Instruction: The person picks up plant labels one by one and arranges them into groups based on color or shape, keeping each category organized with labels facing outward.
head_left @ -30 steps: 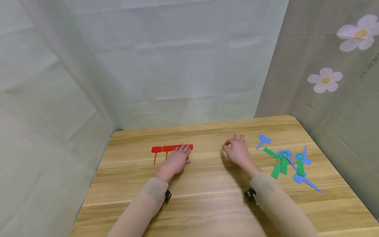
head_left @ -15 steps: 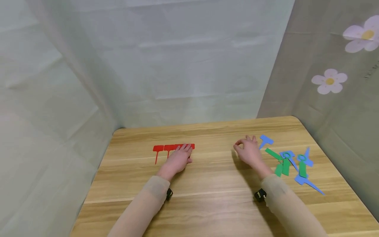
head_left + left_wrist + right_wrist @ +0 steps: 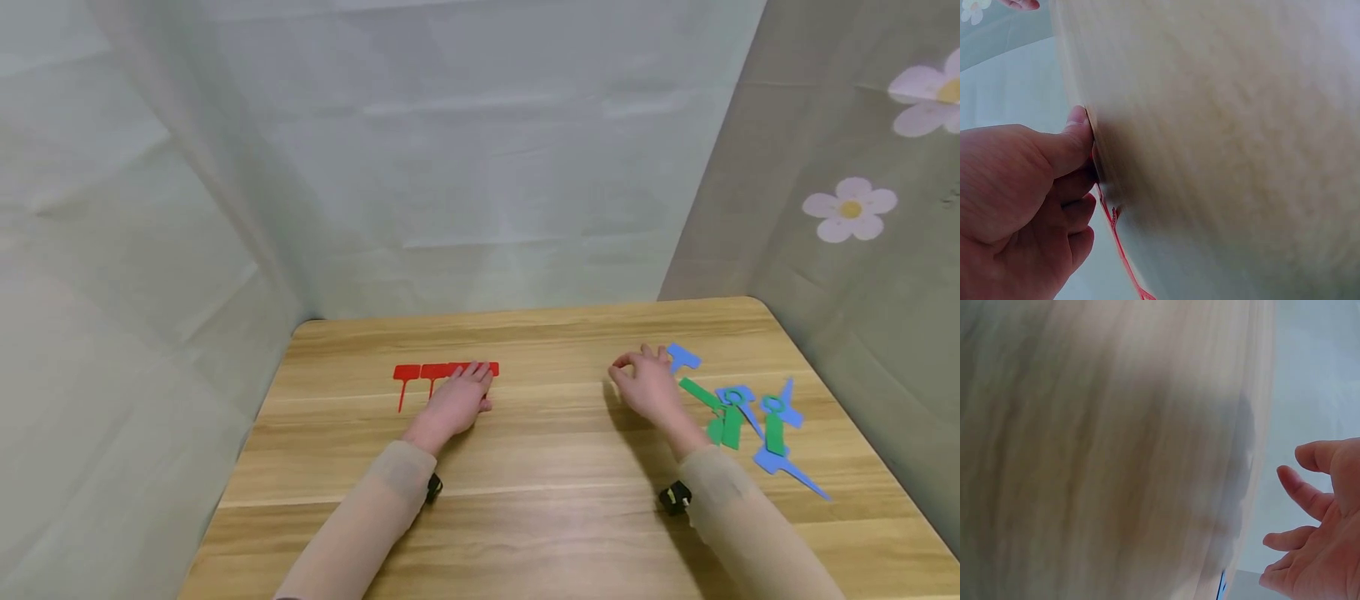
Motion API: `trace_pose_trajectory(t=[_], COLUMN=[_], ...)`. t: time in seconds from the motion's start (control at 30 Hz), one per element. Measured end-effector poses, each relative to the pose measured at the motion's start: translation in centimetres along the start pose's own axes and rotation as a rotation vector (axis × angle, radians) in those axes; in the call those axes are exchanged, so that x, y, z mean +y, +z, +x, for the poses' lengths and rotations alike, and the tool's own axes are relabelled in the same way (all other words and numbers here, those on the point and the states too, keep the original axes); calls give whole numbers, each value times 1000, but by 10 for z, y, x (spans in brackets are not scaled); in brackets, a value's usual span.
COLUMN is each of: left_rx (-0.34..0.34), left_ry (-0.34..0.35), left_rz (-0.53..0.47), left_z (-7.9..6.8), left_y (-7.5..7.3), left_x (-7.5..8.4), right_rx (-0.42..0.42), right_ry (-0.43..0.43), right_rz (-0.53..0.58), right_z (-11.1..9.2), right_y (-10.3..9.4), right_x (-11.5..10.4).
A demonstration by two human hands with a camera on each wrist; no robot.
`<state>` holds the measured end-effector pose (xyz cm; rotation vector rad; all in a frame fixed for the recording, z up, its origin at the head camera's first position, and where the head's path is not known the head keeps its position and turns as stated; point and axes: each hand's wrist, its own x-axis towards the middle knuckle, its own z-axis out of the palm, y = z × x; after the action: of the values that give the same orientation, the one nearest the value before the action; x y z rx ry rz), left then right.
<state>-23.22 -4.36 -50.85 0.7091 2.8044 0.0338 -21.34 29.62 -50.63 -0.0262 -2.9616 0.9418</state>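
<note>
Red T-shaped plant labels [image 3: 407,372] lie in a row at the left of the table, heads side by side and thin stems toward me. My left hand [image 3: 459,400] rests on the right end of that row, covering part of it. In the left wrist view, the thumb and fingers are down at the tabletop, with red edges [image 3: 1121,247] just beyond them. My right hand [image 3: 651,387] hovers beside a blue T-shaped plant label [image 3: 686,358], partly overlapping it in the head view. The right wrist view shows its thumb and forefinger apart, nothing between them.
Right of my right hand, several green tags with rings [image 3: 775,433] lie jumbled with more blue labels [image 3: 772,460], some overlapping. The wooden table [image 3: 540,517] ends at a pale fabric backdrop [image 3: 480,167] behind and at both sides.
My right hand has moved rightward from mid-table to the nearest blue label. The left hand stays on the red row. The head view has turned slightly left.
</note>
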Motion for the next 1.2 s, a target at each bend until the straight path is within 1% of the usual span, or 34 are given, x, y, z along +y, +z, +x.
trace_pose_trajectory(t=[0.23, 0.37, 0.67, 0.8, 0.93, 1.07, 1.13, 1.2], left_rx=[3, -1, -3, 0, 4, 6, 1, -2], left_ry=[-2, -3, -15, -17, -18, -17, -17, -14], left_rz=[4, 14, 13, -2, -6, -8, -10, -14], left_z=[0, 1, 4, 4, 4, 4, 4, 3], left_y=[-1, 0, 1, 2, 2, 3, 2, 2], left_x=[3, 4, 6, 6, 6, 5, 5, 5], right_rx=[-25, -24, -28, -16, -14, -19, -32, -70], right_ry=[3, 7, 15, 25, 37, 50, 64, 81], right_rz=[13, 6, 1, -36, -84, -161, -199, -219], right_z=[-3, -4, -4, -3, 1, 7, 9, 11], right_y=[-6, -10, -29, -40, -51, -58, -61, -65], right_x=[7, 11, 22, 30, 43, 58, 64, 69])
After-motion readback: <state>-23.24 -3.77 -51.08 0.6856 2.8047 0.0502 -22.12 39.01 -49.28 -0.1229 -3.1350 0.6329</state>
